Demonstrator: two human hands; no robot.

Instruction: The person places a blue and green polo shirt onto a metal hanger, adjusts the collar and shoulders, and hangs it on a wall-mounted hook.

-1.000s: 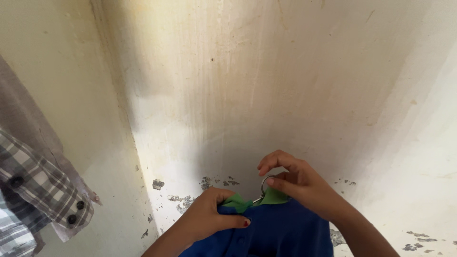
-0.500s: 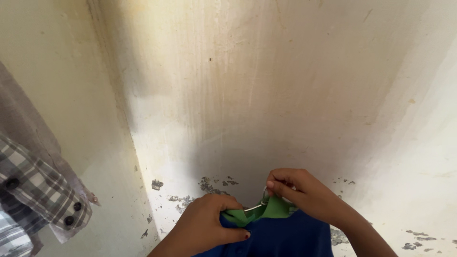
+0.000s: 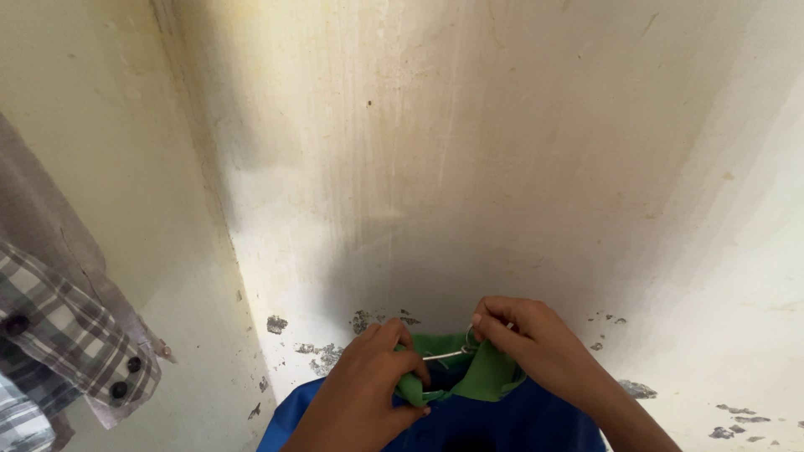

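A blue shirt [image 3: 519, 418] with a green collar [image 3: 490, 377] lies at the bottom centre, with a thin metal hanger wire [image 3: 446, 356] showing inside the open neck. My left hand [image 3: 368, 393] pinches the left side of the collar. My right hand [image 3: 528, 343] grips the right side of the collar, its fingertips at the hanger's hook. The collar is spread apart between both hands. The lower part of the shirt is cut off by the frame edge.
A stained cream wall [image 3: 469, 167] with flaking paint patches [image 3: 368, 322] fills the view, meeting another wall at a corner on the left. A plaid shirt sleeve with dark buttons [image 3: 75, 335] hangs at the left edge.
The collar has been pulled open and the hanger wire has sunk into the neck. My right hand dropped from the hook ring onto the collar. More blue fabric shows at the left.
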